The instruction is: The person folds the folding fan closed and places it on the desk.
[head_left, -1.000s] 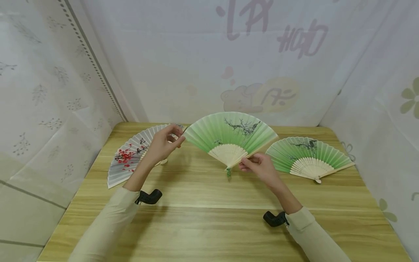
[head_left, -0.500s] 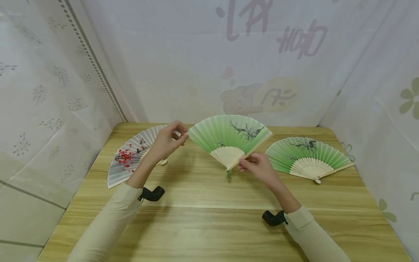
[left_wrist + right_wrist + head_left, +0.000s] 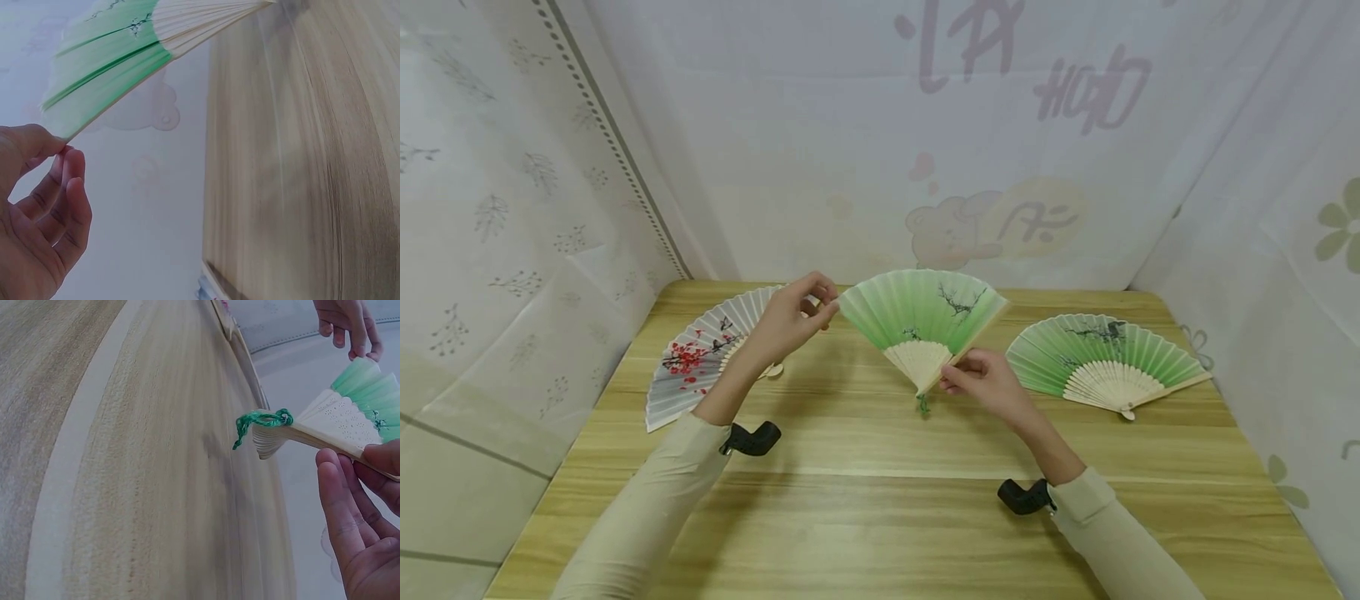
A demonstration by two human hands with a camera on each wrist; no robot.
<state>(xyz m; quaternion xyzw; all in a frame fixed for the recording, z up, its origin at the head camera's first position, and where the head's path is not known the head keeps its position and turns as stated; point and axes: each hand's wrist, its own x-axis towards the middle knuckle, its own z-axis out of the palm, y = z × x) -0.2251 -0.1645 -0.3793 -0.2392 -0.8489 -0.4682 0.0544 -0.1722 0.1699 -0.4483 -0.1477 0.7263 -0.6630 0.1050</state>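
A green folding fan with a dark branch print and pale wooden ribs is held up above the table, partly spread. My left hand pinches its upper left corner between thumb and forefinger, as the left wrist view shows at the fan's tip. The thumb and fingers of my right hand grip the right outer rib near the pivot. From the pivot hangs a green cord tassel, plain in the right wrist view.
On the wooden table a second green fan lies spread at the right. A grey-white fan with red blossoms lies spread at the left, partly behind my left forearm. Printed cloth hangs behind and at both sides.
The held fan has narrowed, its two outer edges drawing closer together. My left hand has moved slightly right and up, while my right hand has shifted slightly left.
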